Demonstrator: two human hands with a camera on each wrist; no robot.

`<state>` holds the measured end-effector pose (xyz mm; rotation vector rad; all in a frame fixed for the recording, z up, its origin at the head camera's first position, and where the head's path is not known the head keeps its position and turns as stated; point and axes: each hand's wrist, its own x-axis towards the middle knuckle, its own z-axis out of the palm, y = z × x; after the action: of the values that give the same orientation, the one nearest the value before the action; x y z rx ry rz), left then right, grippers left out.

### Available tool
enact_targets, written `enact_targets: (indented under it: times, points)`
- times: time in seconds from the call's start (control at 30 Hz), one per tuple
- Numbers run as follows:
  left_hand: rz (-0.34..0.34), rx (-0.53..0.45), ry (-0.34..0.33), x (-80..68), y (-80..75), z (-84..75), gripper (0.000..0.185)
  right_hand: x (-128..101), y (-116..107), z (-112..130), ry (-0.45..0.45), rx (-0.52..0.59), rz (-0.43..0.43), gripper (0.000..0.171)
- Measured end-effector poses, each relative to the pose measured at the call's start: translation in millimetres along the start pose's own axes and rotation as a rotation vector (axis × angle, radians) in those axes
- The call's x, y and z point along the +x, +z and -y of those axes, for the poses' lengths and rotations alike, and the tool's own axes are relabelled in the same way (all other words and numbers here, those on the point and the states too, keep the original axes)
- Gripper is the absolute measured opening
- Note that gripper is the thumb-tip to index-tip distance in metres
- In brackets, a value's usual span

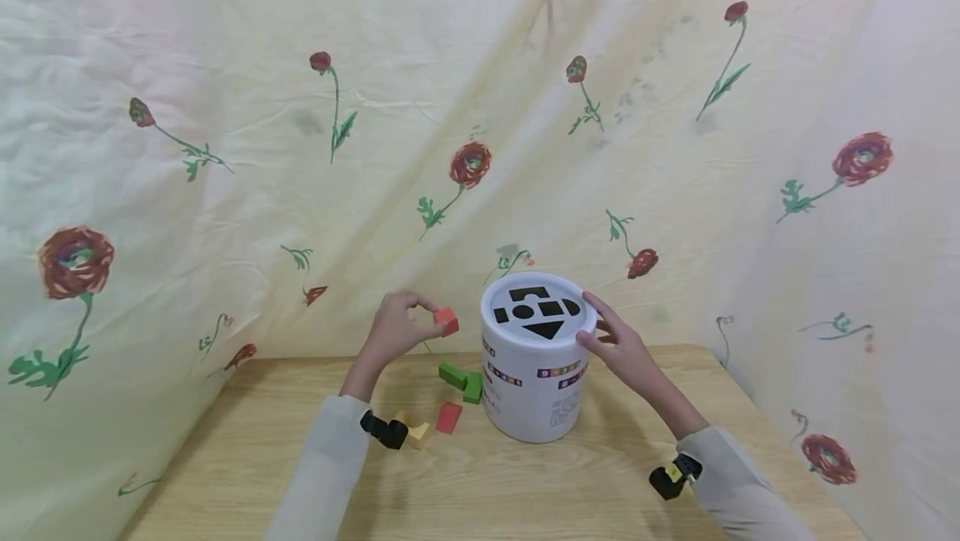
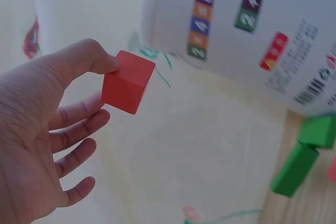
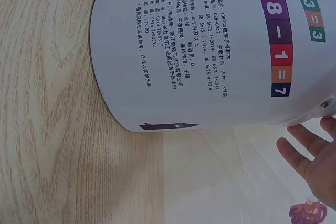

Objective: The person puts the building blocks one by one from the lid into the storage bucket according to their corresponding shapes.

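Note:
My left hand (image 1: 400, 326) pinches a red block (image 1: 446, 321) between thumb and fingers, raised left of a white bucket. In the left wrist view the red block (image 2: 128, 81) shows two faces, and the other fingers spread below it. The white bucket (image 1: 528, 408) stands upright, its lid (image 1: 498, 295) cut with several shaped holes, including a circle, a triangle and an arch. My right hand (image 1: 621, 349) rests against the bucket's right rim, thumb and forefinger spread along it. In the right wrist view, fingertips of the right hand (image 3: 317, 161) touch the bucket's side near the rim.
Left of the bucket lie two green blocks (image 1: 452, 375), another red block (image 1: 449, 418) and yellow pieces (image 1: 418, 435), partly behind the left wrist camera. The wooden table (image 1: 465, 499) ends at a flowered cloth (image 1: 360, 216) hanging behind and at both sides.

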<state>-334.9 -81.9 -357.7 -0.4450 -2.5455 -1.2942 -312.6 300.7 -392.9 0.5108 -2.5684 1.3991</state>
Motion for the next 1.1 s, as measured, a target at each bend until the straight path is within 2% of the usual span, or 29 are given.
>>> enact_targets:
  times: [0.4, 0.8, 1.1]
  points:
    - [-0.046, -0.004, 0.04, 13.1, 5.6, -40.2, 0.03, -1, 0, 0, 0.009, -0.006, -0.001, 0.072]
    - [-0.057, -0.031, 0.094, 24.7, 31.0, -63.7, 0.028, 2, 0, -1, 0.019, 0.004, 0.0, 0.072]
    - [-0.048, -0.015, 0.086, 29.1, 49.3, -76.4, 0.029, 2, 0, -2, 0.011, 0.011, 0.005, 0.072]
